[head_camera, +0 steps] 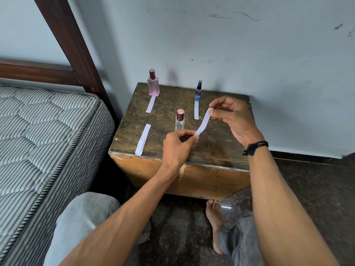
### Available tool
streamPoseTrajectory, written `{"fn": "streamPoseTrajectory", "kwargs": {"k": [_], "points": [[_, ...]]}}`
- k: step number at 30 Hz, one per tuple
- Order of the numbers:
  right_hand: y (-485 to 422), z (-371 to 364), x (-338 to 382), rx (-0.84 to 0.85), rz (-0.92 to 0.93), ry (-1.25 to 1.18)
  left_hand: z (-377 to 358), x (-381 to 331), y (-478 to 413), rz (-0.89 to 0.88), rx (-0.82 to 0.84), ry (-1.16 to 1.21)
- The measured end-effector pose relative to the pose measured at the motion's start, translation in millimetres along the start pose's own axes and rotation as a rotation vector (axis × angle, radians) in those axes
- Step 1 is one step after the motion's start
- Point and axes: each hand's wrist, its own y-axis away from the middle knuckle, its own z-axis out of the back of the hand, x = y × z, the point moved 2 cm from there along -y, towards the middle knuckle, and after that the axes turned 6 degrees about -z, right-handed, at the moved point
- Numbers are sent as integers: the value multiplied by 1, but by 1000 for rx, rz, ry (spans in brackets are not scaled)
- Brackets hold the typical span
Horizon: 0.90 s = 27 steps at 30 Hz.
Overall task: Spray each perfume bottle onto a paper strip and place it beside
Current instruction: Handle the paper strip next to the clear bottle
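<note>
The strip [203,121] hangs in the air near the middle of the frame, slanting from lower left to upper right above the box [221,150]. The left hand [178,148] pinches its lower end between thumb and fingertips. The right hand [230,116] pinches its upper end the same way. Both hands are clamped on the paper, which bows a little between them.

The clear bottle [180,121] stands capped just left of the strip, with no paper laid by it. Toward the back of the box, the pink bottle [153,84] has the left laid strip [150,104] in front of it. The blue bottle [198,91] has the right laid strip [196,112] in front of it. Spare strips [143,140] lie near the box's left edge.

The clear bottle looks like the last one to do. The strip is thin, light and limp, so it will likely droop if held by one end and flutter under a spray. It is best pinched at one tip, with the fingers kept off the length meant to be wetted. The clear bottle looks like smooth glass, slim and tall, so it probably tips easily. It should be gripped round the body, and the cap has to come off first.
</note>
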Motion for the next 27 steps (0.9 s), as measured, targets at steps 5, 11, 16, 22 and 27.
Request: {"fn": "streamPoseTrajectory", "kwargs": {"k": [5, 11, 16, 22, 27], "points": [[-1, -2, 2, -47, 31, 26, 0, -1, 0, 3, 1, 3], [-1, -3, 2, -45, 44, 35, -1, 0, 0, 6, 4, 10], [-1, -1, 1, -38, 40, 46, 0, -1, 0, -1, -13, 0], [0, -3, 3, -52, 67, 51, 0, 1, -1, 4, -15, 0], [-2, -4, 3, -64, 70, 57, 0, 2, -1, 12, -10, 10]]}}
